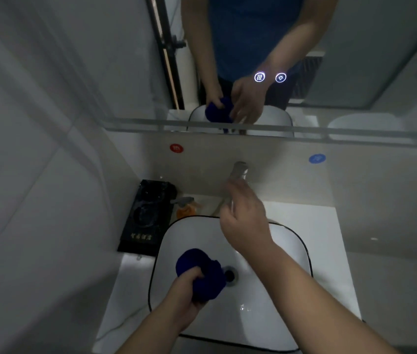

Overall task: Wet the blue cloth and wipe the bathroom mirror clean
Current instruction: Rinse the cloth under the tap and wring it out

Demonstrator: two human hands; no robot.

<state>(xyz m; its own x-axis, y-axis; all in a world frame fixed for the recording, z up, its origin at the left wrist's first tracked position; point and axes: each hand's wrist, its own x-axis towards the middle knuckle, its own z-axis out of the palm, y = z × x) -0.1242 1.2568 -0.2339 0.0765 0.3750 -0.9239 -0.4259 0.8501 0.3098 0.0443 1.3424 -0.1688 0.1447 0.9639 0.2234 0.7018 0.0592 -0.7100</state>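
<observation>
Left hand (185,293) is clamping the bunched dark-blue cloth (201,270), holding it over the white black-rimmed rectangular basin (291,241), just beside the drain (230,275). Right hand (244,221) is reaching onto the chrome tap (239,171); motion blur, can't tell if fingers are closing on it. Wall mirror (355,60) is sitting above.

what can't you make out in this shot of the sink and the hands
- Tap, head view: blurred, and the right hand covers its lower part, so no telling whether water runs or the hand grips it.
- Cloth: balled in the left hand over the sink; wet or dry is unclear in the dim light.
- Black tray: its gold lettering is too small to read.
- Mirror: cut off by the top edge; smears not visible.
</observation>
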